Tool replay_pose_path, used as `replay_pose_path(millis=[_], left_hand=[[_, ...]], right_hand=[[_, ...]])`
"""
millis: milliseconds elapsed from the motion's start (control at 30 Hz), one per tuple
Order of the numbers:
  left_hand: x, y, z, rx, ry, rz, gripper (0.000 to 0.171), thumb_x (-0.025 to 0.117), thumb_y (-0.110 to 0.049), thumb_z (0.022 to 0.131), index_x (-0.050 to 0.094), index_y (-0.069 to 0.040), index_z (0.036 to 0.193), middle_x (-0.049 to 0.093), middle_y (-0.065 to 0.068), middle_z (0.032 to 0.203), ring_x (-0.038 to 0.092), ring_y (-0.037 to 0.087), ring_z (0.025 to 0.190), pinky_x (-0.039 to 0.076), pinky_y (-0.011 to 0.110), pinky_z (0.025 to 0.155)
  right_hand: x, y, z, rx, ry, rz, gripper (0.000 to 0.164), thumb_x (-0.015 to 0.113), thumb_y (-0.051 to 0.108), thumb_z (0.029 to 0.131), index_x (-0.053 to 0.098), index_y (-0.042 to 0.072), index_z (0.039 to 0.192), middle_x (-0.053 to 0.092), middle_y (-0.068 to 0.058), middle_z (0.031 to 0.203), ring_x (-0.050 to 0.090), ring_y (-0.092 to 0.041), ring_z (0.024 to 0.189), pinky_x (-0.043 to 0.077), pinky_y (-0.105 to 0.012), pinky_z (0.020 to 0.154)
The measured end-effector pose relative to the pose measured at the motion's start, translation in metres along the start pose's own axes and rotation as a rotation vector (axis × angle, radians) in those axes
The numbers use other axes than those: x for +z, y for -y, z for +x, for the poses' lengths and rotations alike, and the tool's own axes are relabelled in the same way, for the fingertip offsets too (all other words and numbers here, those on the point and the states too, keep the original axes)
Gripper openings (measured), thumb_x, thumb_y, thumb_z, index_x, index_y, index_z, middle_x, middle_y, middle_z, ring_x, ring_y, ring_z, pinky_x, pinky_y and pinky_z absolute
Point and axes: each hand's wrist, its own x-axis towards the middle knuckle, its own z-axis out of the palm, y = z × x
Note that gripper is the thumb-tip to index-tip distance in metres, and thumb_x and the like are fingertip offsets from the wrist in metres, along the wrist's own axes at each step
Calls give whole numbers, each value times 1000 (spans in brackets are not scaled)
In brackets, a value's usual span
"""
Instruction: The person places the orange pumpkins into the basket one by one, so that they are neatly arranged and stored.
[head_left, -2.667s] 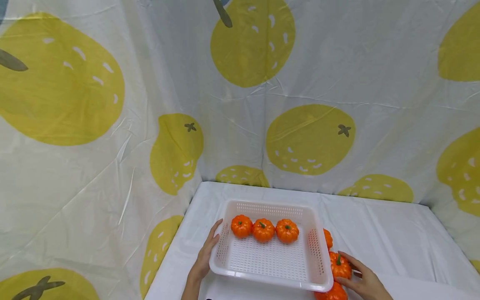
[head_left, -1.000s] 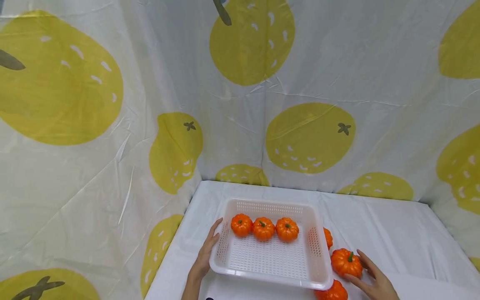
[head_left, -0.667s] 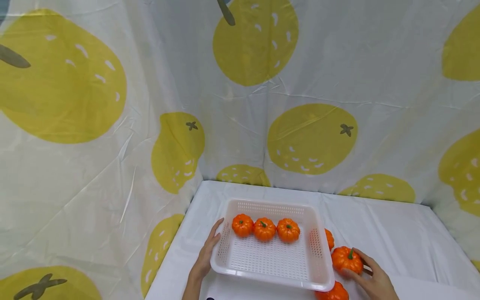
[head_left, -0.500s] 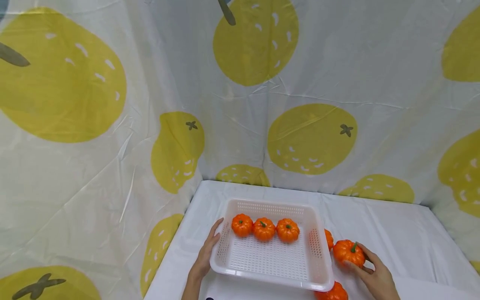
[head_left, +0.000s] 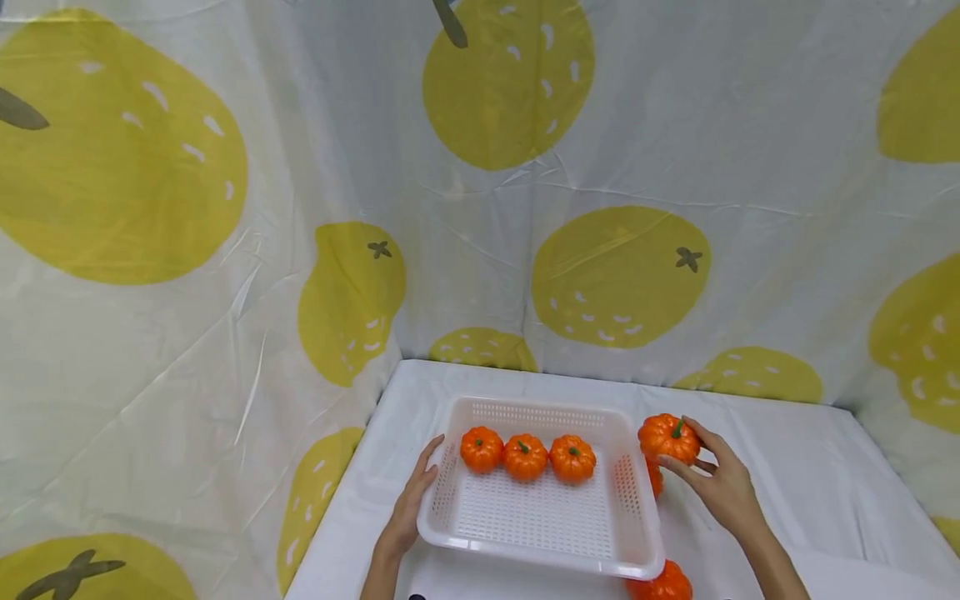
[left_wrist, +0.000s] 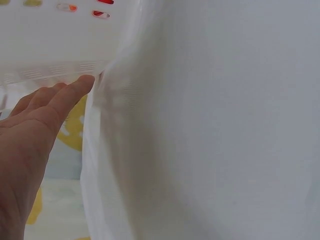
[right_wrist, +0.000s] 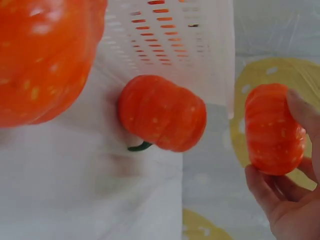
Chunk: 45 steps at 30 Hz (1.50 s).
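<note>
Right wrist view shows what head view mostly hides: the far loose pumpkin (right_wrist: 162,113) whole, dark green curved stem out, just beside the basket's right wall; contact unclear. Same view has a clear gap between it and the held pumpkin (head_left: 667,437). Head view has only a sliver of it, behind the basket rim. Left wrist view: mostly white tablecloth (left_wrist: 225,120), plus left hand (head_left: 408,504) with fairly straight fingers against the basket's left side; can't tell if any hook under.

White perforated plastic basket (head_left: 540,525): three orange pumpkins in a row along the far side, left pumpkin (head_left: 482,449), middle pumpkin (head_left: 525,457), right pumpkin (head_left: 572,458); stems up.

Right hand (head_left: 723,483) pinches the held pumpkin, thumb near side, fingers far side, in the air by the basket's far right. Near loose pumpkin (head_left: 662,583) outside the near right corner, partly hidden by the rim.
</note>
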Motion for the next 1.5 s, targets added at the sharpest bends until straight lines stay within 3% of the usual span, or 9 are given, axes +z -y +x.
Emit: replay_pose_path(millis=[67, 167, 233, 400, 500, 833, 1067, 1300, 1500], left_hand=[[-1, 0, 0, 0, 2, 4, 56, 29, -47, 111, 20, -37, 164, 6, 8, 176, 32, 39, 145, 46, 31, 102], [-1, 1, -1, 6, 9, 5, 56, 29, -47, 111, 20, -35, 165, 6, 9, 176, 31, 39, 146, 44, 32, 101], [0, 1, -1, 4, 14, -5, 56, 29, -47, 111, 20, -35, 164, 6, 8, 176, 32, 39, 145, 44, 33, 101], [0, 0, 0, -5, 11, -4, 55, 29, -47, 111, 20, -38, 164, 6, 7, 176, 32, 37, 146, 47, 31, 102], [-1, -1, 1, -4, 9, -7, 55, 29, -47, 110, 20, -39, 164, 7, 6, 176, 35, 37, 144, 49, 32, 101], [-1, 3, -2, 1, 16, -14, 56, 30, -47, 111, 19, -36, 165, 6, 9, 176, 42, 36, 137, 52, 34, 97], [-2, 0, -2, 4, 12, -13, 54, 29, -47, 111, 20, -38, 164, 7, 6, 176, 37, 39, 141, 48, 35, 100], [-1, -1, -1, 5, 16, 1, 55, 29, -44, 111, 19, -35, 165, 4, 9, 176, 29, 39, 148, 47, 33, 105], [-1, -1, 0, -10, 11, -19, 54, 29, -43, 111, 21, -38, 164, 5, 5, 176, 32, 39, 148, 51, 35, 103]], right_hand=[[5, 8, 6, -12, 23, 13, 82, 82, 36, 89, 45, 7, 155, 55, -23, 145, 39, 12, 114, 38, 5, 80], [15, 19, 13, -43, 70, 33, 80, 81, 36, 90, 45, 7, 155, 55, -21, 145, 51, -12, 121, 41, 0, 83], [21, 27, 17, -72, 99, 43, 78, 82, 35, 89, 47, 9, 154, 56, -18, 144, 52, -13, 122, 44, -4, 85], [35, 47, 30, -108, 227, 89, 78, 83, 37, 88, 48, 14, 154, 55, -17, 148, 58, -22, 129, 59, -37, 97], [45, 58, 39, -111, 320, 118, 80, 83, 38, 88, 47, 13, 154, 51, -20, 153, 59, -43, 129, 58, -51, 98], [85, 88, 60, -154, 549, 153, 80, 88, 35, 82, 54, 8, 148, 62, -15, 143, 61, -35, 125, 56, -52, 102], [101, 101, 67, -205, 637, 206, 76, 89, 36, 81, 57, 14, 147, 64, -12, 142, 60, -35, 129, 56, -48, 103], [113, 100, 67, -262, 706, 265, 76, 87, 31, 83, 56, 9, 148, 59, -14, 149, 55, -39, 137, 50, -51, 109], [119, 104, 65, -320, 730, 249, 73, 87, 31, 84, 57, 7, 146, 60, -16, 148, 58, -39, 134, 51, -54, 108]])
